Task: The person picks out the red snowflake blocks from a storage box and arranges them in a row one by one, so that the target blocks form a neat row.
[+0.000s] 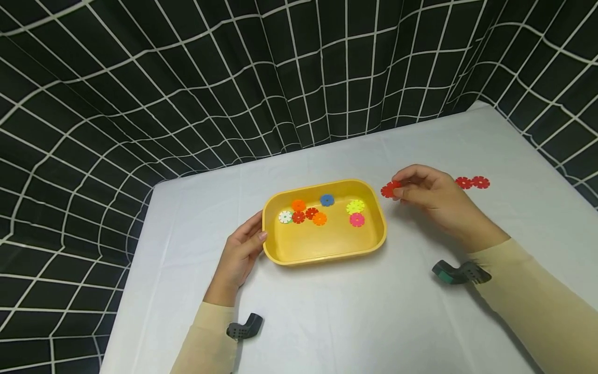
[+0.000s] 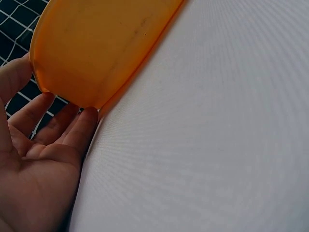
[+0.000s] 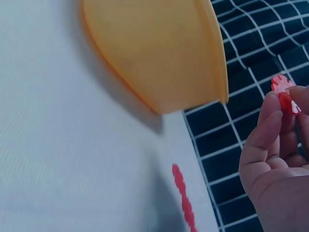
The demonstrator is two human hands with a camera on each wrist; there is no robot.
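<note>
A yellow tray [image 1: 313,241] rests on the white tabletop between the two hands. My left hand [image 1: 239,255] grips its left end, thumb at the rim and fingers against the outer wall, as the left wrist view also shows. Just off the tray's right end, my right hand [image 1: 432,197] pinches a red notched disc [image 1: 388,190] between thumb and fingers. Inside the tray lie several such discs: a white disc [image 1: 285,217], an orange disc [image 1: 320,218], a blue disc [image 1: 327,200], a yellow-green disc [image 1: 355,206] and a pink disc [image 1: 357,219] among them.
Beyond the right hand, a short row of red discs [image 1: 480,182] lies flat on the white cloth [image 1: 317,317]. A black curtain with a white grid [image 1: 299,78] hangs behind the table and along its sides. Both wrists carry a dark camera mount [image 1: 245,327].
</note>
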